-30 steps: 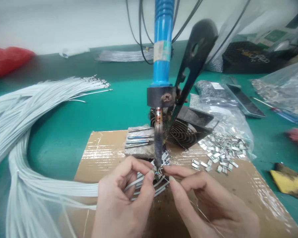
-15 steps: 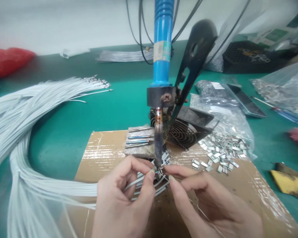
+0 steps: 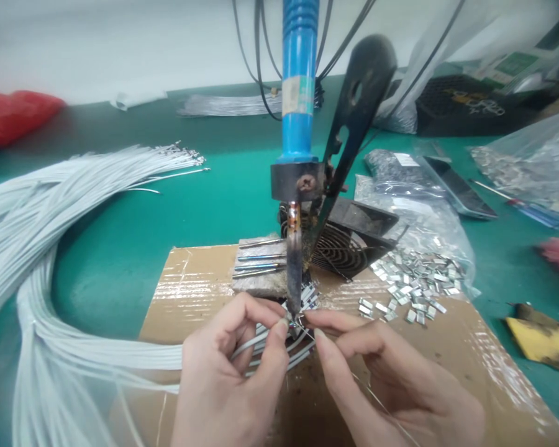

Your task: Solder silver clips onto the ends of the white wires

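Upright in the middle stands a soldering iron [image 3: 299, 59] with a blue handle, its dark tip pointing down between my hands. My left hand [image 3: 242, 372] pinches the end of a white cable just beside the tip, thumb against forefinger. Opposite it, my right hand [image 3: 391, 372] pinches a thin strand of solder wire [image 3: 386, 406], which trails down from the fingers. A tiny shiny metal piece sits at the tip between the fingertips; its shape is partly hidden. More white cables [image 3: 153, 357] run beneath my left hand to the left.
Cardboard [image 3: 190, 279] covers the green bench [image 3: 242, 186]. A grey block [image 3: 258, 285] bearing thin rods and a black fan [image 3: 340, 248] stand behind the iron. Loose metal clips [image 3: 419, 285] lie right, near a yellow sponge [image 3: 540, 338]. A large cable bundle [image 3: 74, 192] fills the left.
The iron's handle and black bracket appear slightly further left in view. Its tip meets the small metal piece between my fingertips more closely. Both hands keep their grips with hardly any movement.
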`<state>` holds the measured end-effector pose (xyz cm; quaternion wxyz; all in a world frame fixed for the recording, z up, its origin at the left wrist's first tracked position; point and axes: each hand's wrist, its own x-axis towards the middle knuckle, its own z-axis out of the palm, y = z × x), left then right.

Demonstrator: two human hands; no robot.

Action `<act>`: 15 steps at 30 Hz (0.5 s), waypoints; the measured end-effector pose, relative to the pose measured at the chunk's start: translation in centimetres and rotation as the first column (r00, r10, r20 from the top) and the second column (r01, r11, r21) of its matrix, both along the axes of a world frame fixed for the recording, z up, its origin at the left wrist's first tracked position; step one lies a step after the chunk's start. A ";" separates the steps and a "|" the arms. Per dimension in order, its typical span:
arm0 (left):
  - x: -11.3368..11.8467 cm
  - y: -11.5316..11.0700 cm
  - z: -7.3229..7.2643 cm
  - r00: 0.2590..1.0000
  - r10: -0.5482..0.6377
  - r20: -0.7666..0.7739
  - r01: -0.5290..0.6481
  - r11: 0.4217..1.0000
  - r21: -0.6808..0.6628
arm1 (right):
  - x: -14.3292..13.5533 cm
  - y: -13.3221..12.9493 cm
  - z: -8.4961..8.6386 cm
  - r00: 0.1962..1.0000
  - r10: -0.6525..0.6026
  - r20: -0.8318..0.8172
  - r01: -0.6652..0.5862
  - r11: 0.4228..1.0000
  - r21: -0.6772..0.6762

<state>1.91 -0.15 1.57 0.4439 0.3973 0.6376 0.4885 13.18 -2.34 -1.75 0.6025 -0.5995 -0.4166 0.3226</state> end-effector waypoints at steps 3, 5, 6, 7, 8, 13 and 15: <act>0.3 0.0 0.1 1.000 0.012 0.011 -0.012 1.000 0.008 | 0.1 -0.1 -0.1 1.000 0.013 -0.016 -0.013 1.000 0.009; 0.4 0.0 0.1 1.000 0.014 0.020 -0.014 1.000 0.004 | 0.2 -0.1 -0.2 1.000 0.010 -0.010 -0.010 1.000 0.007; 0.3 0.0 0.1 1.000 0.013 0.020 -0.013 1.000 0.003 | 0.2 -0.1 -0.2 1.000 0.010 -0.005 -0.010 1.000 0.007; 0.2 0.0 0.0 1.000 0.010 0.019 -0.010 1.000 0.005 | 0.2 -0.2 -0.3 1.000 0.011 -0.003 -0.011 1.000 0.010; 0.0 -0.1 0.0 1.000 0.006 0.015 -0.006 1.000 0.009 | 0.2 -0.2 -0.3 1.000 0.012 -0.002 -0.011 1.000 0.014; -1.0 0.0 -0.5 0.995 -0.097 -0.027 0.098 0.995 0.034 | 0.2 -0.2 -0.4 1.000 0.011 0.012 -0.011 0.999 0.036; -1.0 0.1 -0.6 0.995 -0.093 -0.021 0.094 0.994 0.051 | 0.2 -0.2 -0.5 1.000 0.020 0.012 -0.021 0.999 0.040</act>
